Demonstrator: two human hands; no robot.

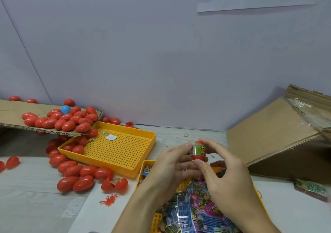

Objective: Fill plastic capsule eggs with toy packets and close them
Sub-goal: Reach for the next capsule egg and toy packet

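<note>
Head view: I noted the left hand [172, 163] and right hand [227, 175] both gripping one red plastic capsule egg [198, 156], raised above the yellow perforated tray of toy packets [195, 213]. A green printed packet [201, 148] stood between its two halves. Closed red eggs [78, 175] lay left.

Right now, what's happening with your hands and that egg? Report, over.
Left hand and right hand both gripping red capsule egg. Green toy packet showing between halves, not closed. Nothing in the way.
</note>
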